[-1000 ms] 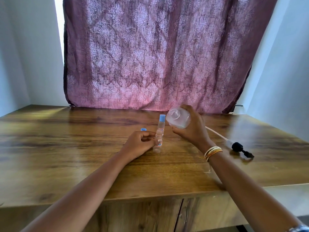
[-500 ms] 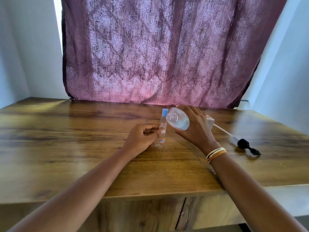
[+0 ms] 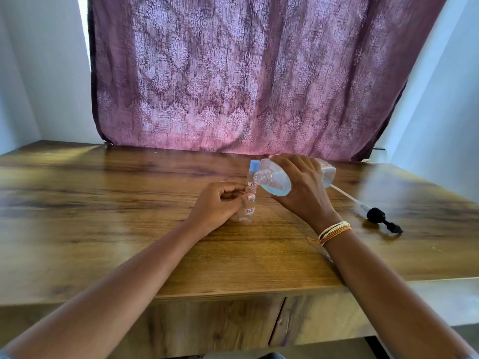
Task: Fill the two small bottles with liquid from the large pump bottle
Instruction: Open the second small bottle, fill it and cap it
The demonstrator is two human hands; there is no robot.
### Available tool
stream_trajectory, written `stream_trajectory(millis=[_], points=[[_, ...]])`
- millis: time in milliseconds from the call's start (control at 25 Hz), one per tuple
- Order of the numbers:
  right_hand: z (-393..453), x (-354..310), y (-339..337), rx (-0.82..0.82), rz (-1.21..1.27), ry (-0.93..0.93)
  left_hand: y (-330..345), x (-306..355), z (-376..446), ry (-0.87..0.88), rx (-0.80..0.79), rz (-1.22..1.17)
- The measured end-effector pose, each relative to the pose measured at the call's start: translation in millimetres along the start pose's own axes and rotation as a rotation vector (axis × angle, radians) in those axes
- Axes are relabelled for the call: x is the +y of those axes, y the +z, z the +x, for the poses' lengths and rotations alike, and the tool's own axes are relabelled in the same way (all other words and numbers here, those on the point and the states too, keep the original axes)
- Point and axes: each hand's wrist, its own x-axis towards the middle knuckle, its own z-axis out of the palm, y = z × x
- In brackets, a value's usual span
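Right hand (image 3: 303, 193) clamped on tipped, sloshing large bottle (image 3: 274, 181), left hand (image 3: 217, 203) pinching light, tippy small bottle (image 3: 247, 209) at nine o'clock; best gripped mid-body.

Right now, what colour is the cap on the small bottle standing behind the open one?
Light blue cap, clearest in the head view.

On the table (image 3: 129, 229), the open small bottle (image 3: 248, 212) stands as the landmark. The capped small bottle (image 3: 252, 174) stands just behind it. The left hand (image 3: 216, 206) touches its left side. The large bottle (image 3: 276, 178), tipped in the right hand (image 3: 304, 193), hangs to its upper right. The pump (image 3: 375, 215) lies well to its right. The curtain (image 3: 246, 73) hangs far behind.
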Motion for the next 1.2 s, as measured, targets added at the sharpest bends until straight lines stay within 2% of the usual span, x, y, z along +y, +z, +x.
stream_trajectory(millis=[320, 1200], points=[[0.9, 0.8, 3.1, -0.035, -0.034, -0.025, -0.1, 7.2, -2.2, 0.011, -0.002, 0.008], [2.8, -3.4, -2.0, 0.038, -0.071, -0.077, 1.2, 9.3, -2.8, 0.035, -0.012, -0.014]])
